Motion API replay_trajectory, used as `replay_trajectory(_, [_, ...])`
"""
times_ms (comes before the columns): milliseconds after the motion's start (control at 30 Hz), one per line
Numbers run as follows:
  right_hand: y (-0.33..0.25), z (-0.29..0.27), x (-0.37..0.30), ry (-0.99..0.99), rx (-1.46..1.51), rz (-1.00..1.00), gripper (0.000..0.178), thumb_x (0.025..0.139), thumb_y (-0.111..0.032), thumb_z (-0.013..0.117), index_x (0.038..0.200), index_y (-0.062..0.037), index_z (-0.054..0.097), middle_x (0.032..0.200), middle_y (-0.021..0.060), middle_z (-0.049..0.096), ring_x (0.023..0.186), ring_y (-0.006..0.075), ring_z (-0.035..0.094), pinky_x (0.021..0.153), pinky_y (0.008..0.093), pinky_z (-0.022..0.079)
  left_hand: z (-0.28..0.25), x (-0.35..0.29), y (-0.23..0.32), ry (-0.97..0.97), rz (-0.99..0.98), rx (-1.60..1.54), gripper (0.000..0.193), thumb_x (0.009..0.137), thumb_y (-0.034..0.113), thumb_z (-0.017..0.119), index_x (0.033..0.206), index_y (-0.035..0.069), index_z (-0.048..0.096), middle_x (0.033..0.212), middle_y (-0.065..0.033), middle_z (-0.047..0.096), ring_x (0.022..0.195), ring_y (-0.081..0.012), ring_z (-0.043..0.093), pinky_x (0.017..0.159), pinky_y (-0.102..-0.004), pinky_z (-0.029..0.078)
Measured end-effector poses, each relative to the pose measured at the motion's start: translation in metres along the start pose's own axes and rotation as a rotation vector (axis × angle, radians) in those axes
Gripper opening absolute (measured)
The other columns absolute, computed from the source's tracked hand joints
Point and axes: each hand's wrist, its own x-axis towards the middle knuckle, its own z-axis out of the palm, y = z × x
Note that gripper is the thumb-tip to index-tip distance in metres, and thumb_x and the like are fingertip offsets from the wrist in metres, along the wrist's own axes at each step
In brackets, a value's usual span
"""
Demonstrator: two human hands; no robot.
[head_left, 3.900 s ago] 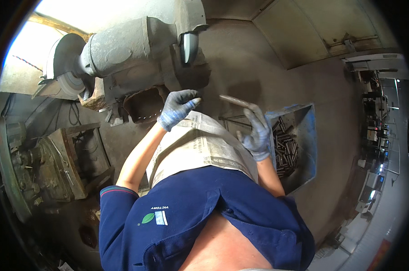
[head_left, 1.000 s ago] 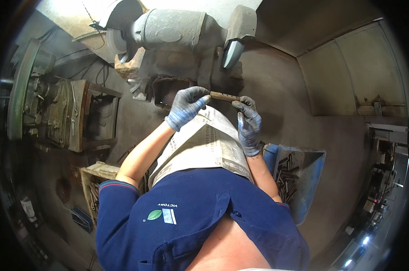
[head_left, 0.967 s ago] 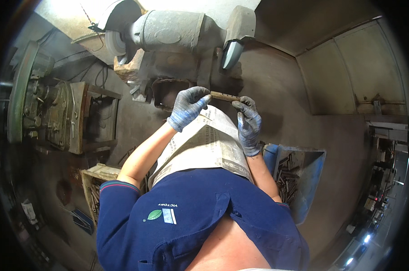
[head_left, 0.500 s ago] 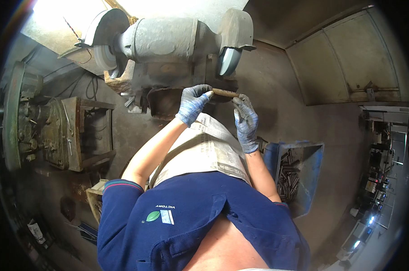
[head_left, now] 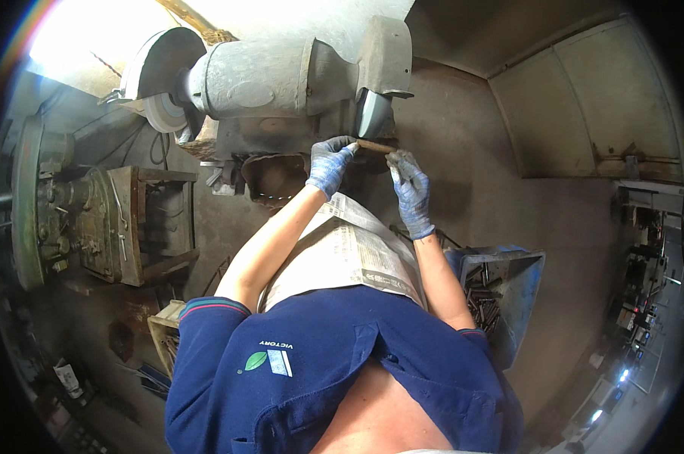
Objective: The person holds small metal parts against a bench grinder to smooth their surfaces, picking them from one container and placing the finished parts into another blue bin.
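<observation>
Between my two gloved hands a short brownish metal rod (head_left: 374,146) is held roughly level. My left hand (head_left: 330,163), in a blue and grey knit glove, pinches its left end. At the other end, the fingers of my right hand (head_left: 411,189) close on the tip. Just above the rod is the right grinding wheel (head_left: 374,113) of a grey bench grinder (head_left: 259,76). The rod lies very close under the wheel's lower edge; whether they touch, I cannot tell. Newspaper sheets (head_left: 349,242) cover my lap.
A blue bin (head_left: 519,303) of metal rods (head_left: 482,299) stands by my right arm. The left grinding wheel (head_left: 164,113) sits under its guard. Further left is a green machine (head_left: 85,219) on a metal frame. Another crate (head_left: 164,333) is near my left elbow.
Both hands, still gripping the rod, have come nearer to the right wheel. The rod now tilts slightly down to the right. The view has shifted a little.
</observation>
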Motion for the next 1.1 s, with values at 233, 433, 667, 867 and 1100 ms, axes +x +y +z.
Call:
replay_trajectory(233, [0.002,0.004,0.008,0.023,0.053,0.089,0.021,0.080,0.001,0.063,0.101,0.0001,0.066,0.099,0.0102,0.066,0.097,0.0166,0.060,0.086,0.0270,0.046,0.001,0.007,-0.003,0.030,-0.053,-0.005,0.010,0.084,0.002,0.061,0.092,-0.003,0.065,0.081,-0.0078,0.067,0.067,-0.0129,0.063,0.063,-0.0252,0.053])
replay_trajectory(433, [-0.004,0.028,0.014,-0.023,0.099,0.062,0.017,0.084,-0.001,0.060,0.100,0.0002,0.066,0.097,0.0090,0.066,0.091,0.0150,0.061,0.081,0.0262,0.047,-0.018,0.006,0.011,0.082,-0.112,-0.017,0.008,0.086,0.002,0.059,0.090,-0.002,0.064,0.078,-0.0078,0.066,0.063,-0.0145,0.062,0.055,-0.0284,0.053])
replay_trajectory(667, [0.010,0.041,0.017,-0.040,0.162,0.050,0.017,0.081,0.001,0.064,0.097,0.0004,0.067,0.095,0.0085,0.066,0.090,0.0149,0.062,0.080,0.0259,0.048,-0.039,0.015,0.000,0.112,-0.057,-0.001,0.007,0.086,0.002,0.058,0.089,-0.003,0.063,0.078,-0.0092,0.065,0.065,-0.0173,0.064,0.060,-0.0287,0.056])
replay_trajectory(867, [0.026,0.012,0.014,-0.038,0.154,0.177,0.017,0.088,-0.008,0.058,0.100,0.0020,0.066,0.096,0.0092,0.067,0.088,0.0137,0.061,0.080,0.0274,0.047,-0.011,0.021,-0.010,0.071,-0.105,0.054,0.011,0.084,0.000,0.060,0.090,-0.007,0.065,0.079,-0.0089,0.066,0.065,-0.0142,0.061,0.060,-0.0256,0.053])
replay_trajectory(1100, [0.019,0.011,0.016,-0.009,0.155,0.209,0.013,0.085,-0.009,0.064,0.093,0.0005,0.067,0.086,0.0034,0.067,0.079,0.0070,0.056,0.072,0.0252,0.046,-0.005,0.023,-0.013,0.102,-0.117,-0.029,0.010,0.085,0.002,0.060,0.089,-0.005,0.065,0.077,-0.0099,0.066,0.063,-0.0162,0.063,0.054,-0.0266,0.052])
